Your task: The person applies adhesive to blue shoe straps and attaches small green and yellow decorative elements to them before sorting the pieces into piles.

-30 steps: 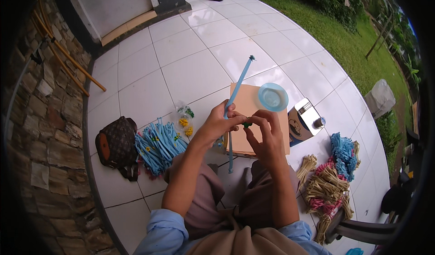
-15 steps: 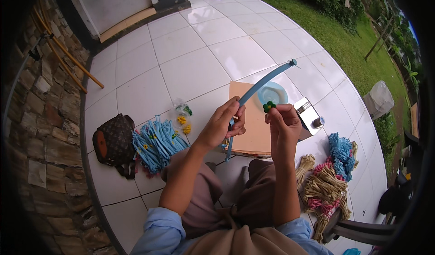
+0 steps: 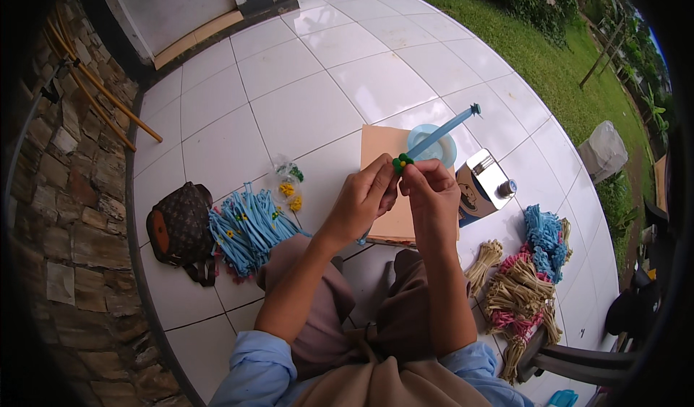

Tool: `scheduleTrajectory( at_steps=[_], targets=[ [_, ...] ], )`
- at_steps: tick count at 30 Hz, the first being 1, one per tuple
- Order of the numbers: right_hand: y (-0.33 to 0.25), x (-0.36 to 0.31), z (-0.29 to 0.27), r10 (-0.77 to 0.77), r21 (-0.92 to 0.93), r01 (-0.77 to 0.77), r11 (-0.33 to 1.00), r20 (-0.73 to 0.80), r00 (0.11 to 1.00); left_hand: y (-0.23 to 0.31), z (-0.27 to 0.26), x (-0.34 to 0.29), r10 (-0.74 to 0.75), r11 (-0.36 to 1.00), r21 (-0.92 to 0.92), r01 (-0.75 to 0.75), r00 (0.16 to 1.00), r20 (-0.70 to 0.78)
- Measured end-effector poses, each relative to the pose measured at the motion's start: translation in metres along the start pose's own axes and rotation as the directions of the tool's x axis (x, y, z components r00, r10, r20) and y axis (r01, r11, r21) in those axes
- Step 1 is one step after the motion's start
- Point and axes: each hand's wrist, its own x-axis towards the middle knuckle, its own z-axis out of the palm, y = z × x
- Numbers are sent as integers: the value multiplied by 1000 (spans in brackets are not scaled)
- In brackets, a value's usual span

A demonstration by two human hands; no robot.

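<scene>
My left hand (image 3: 363, 199) is closed around a light blue strap (image 3: 447, 131), whose dark tufted end points up and to the right. A small green flower with a yellow centre (image 3: 403, 163) sits against the strap between both hands. The fingertips of my right hand (image 3: 434, 199) pinch the flower at its right side. The strap's lower end shows just under my left hand. Beneath my hands lies a tan board (image 3: 379, 143), with a light blue bowl (image 3: 450, 147) at its far right corner.
To the left are a pile of blue straps (image 3: 249, 233), a brown bag (image 3: 181, 223) and clear bags of green and yellow pieces (image 3: 289, 187). At right stand a metal can (image 3: 483, 190), beige bundles (image 3: 517, 295) and a blue bundle (image 3: 543, 233). A stone wall (image 3: 72, 284) borders the left.
My right hand has brought the green flower left and onto the strap beside my left hand. The strap has tilted lower to the right, and less of it shows above my hands.
</scene>
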Motion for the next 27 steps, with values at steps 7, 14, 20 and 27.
scheduleTrajectory(
  at_steps=[7, 14, 20, 27],
  targets=[
    [1, 0, 6, -8, -14, 8, 1000, -18, 1000, 1, -4, -1, -7, 998, 60, 8, 1000, -10],
    [3, 0, 6, -32, -60, 29, 998, -38, 999, 2, -5, -2, 7, 994, 108, -6, 1000, -9],
    [5, 0, 7, -90, -114, 84, 990, -49, 995, 2, -9, -4, -3, 989, 150, -1, 1000, 28],
    [7, -2, 7, -78, -109, 81, 991, 29, 996, -5, -7, -4, 66, 987, 147, -71, 997, 38]
  ],
)
